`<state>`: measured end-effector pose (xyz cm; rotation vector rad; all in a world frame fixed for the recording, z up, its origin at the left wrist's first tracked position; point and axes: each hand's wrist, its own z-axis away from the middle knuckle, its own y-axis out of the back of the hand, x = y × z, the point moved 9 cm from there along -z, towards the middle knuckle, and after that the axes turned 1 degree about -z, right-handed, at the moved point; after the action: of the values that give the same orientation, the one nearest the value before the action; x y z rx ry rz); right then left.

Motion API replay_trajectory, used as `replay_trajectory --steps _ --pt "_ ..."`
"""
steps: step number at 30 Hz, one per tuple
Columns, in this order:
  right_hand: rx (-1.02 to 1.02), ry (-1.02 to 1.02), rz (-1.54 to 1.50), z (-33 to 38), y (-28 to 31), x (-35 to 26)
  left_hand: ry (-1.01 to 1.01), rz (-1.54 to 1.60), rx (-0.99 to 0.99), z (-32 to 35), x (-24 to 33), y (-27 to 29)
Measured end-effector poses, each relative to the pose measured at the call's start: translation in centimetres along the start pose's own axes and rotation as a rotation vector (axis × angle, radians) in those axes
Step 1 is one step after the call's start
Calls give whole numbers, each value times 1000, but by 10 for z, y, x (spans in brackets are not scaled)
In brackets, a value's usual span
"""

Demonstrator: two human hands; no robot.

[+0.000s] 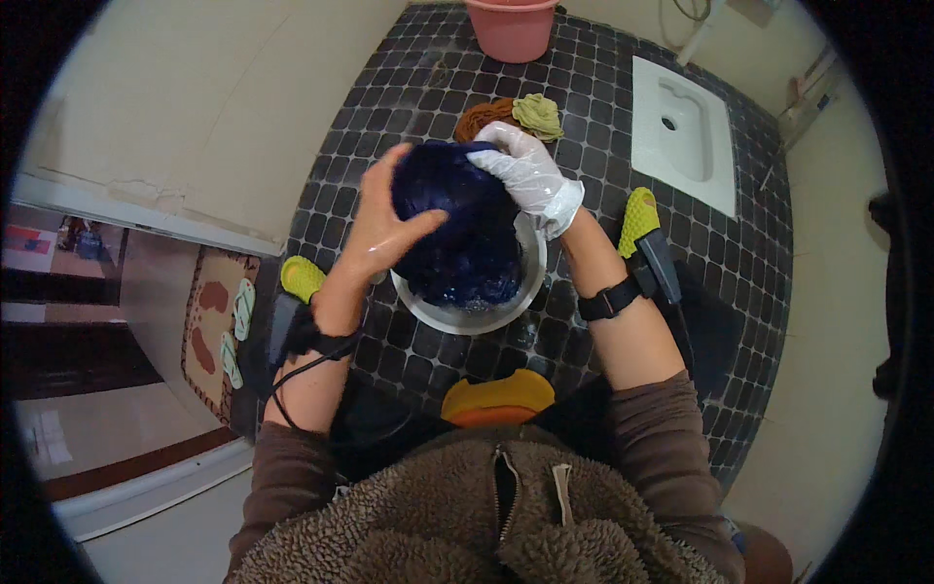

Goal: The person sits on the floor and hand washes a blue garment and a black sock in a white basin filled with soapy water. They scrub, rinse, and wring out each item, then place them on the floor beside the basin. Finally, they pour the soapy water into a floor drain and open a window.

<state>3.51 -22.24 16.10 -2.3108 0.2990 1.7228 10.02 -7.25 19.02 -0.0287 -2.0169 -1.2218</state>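
Note:
A wet, glossy dark blue bundle [452, 219] of cloth or yarn is held up over a round metal basin [467, 321], hiding most of its inside. My bare left hand [384, 216] grips the bundle's left side, thumb across its front and fingers partly hidden behind. On the upper right of the bundle, my right hand [525, 175] pinches it in a wet white glove. The bundle's lower part hangs down into the basin. Just beyond my hands, a brown skein-like bundle [483, 119] and a pale green one [538, 117] lie together on the tiles.
A pink tub [514, 31] stands at the far end of the dark tiled floor [379, 107]. A white squat toilet [686, 131] is set at the right. Near me is a yellow-orange plastic item [496, 397]. Slippers [243, 310] rest on a footprint mat [206, 321] at left.

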Motion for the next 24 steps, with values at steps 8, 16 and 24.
replay_trajectory --steps 8,16,24 --pt "-155 -319 -17 12 -34 34 69 45 -268 -10 11 -41" --pt "-97 -222 156 28 -34 51 265 463 -24 -20 -1 4" --pt "286 -529 700 70 53 145 375 777 77 -13 -10 45"
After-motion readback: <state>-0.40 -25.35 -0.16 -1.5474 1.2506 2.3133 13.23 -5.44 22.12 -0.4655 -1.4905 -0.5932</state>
